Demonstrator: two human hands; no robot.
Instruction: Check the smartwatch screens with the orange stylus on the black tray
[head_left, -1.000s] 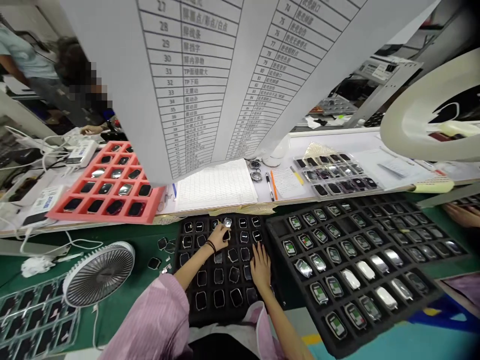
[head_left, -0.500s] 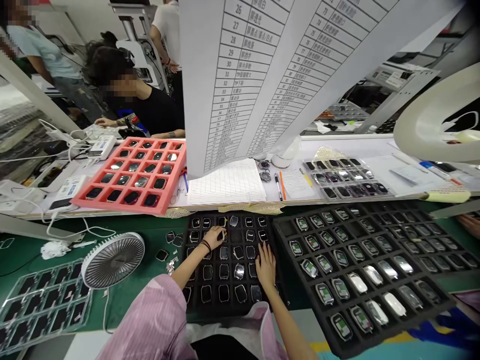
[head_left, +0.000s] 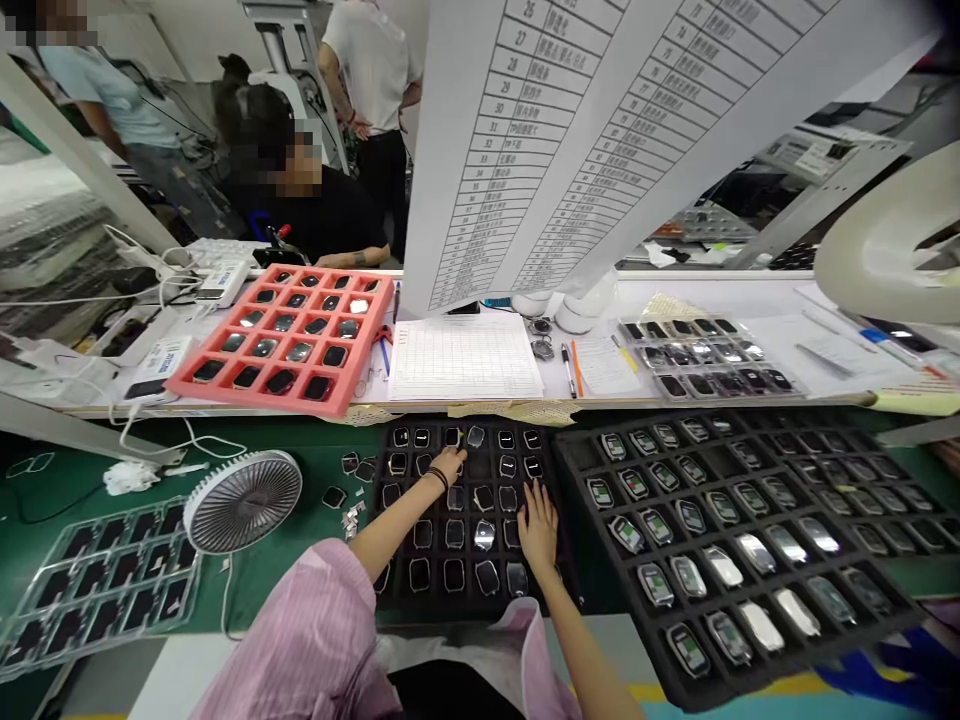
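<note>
Several square smartwatch units with dark screens sit in the slots of a black foam tray [head_left: 469, 510] in front of me. My left hand [head_left: 448, 464] is over its second row from the back, with bent fingers close together. The fingertips cover the slot there, so what they hold is hidden. Just beyond them lies a watch unit [head_left: 452, 437] with a small yellow bit beside it. My right hand [head_left: 538, 528] rests flat along the tray's right side, fingers spread, holding nothing. White marks show on some screens, such as the watch [head_left: 532, 467] behind the right fingertips.
Larger black trays [head_left: 600, 590] of watches stand to the right. A grey fan [head_left: 244, 503] and a clear blister tray [head_left: 97, 590] are at left. A pink foam tray [head_left: 337, 392] and a form [head_left: 465, 355] lie on the shelf. A printed list [head_left: 555, 150] hangs above it.
My view has turned slightly left. My left hand has shifted a little to the right over the tray and now covers the slot it was beside. My right hand keeps its place.
</note>
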